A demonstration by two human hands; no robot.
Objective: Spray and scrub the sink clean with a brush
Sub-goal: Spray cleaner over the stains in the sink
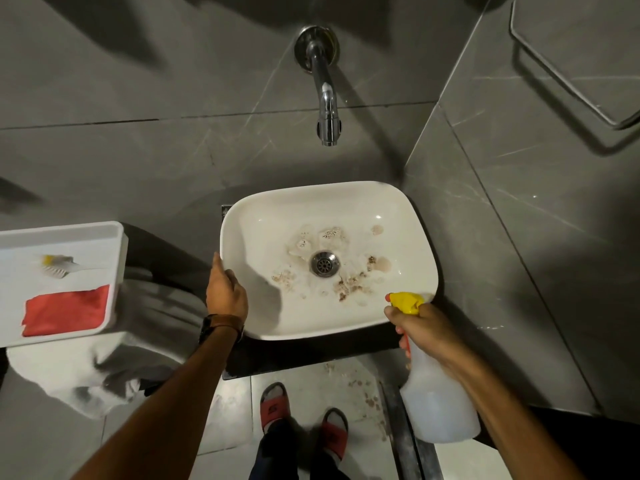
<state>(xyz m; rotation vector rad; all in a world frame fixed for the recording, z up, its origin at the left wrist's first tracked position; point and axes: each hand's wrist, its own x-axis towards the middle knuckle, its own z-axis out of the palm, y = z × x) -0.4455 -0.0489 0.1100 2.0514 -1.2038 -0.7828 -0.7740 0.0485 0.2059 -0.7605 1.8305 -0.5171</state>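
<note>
A white rectangular sink (408,233) sits below me, with brown stains and foamy patches around its metal drain (324,264). My left hand (225,293) rests on the sink's left rim, fingers curled over the edge. My right hand (420,325) grips a translucent spray bottle (438,407) by the neck, its yellow nozzle (407,301) pointing into the basin from the front right corner. A brush (62,264) with a white handle and a yellow end lies in a white tray (117,258) at the left.
A chrome tap (325,98) juts from the grey tiled wall above the sink. A red cloth (65,310) lies in the tray, which rests on a white toilet (114,358). My feet in red slippers (303,417) stand on the stained floor.
</note>
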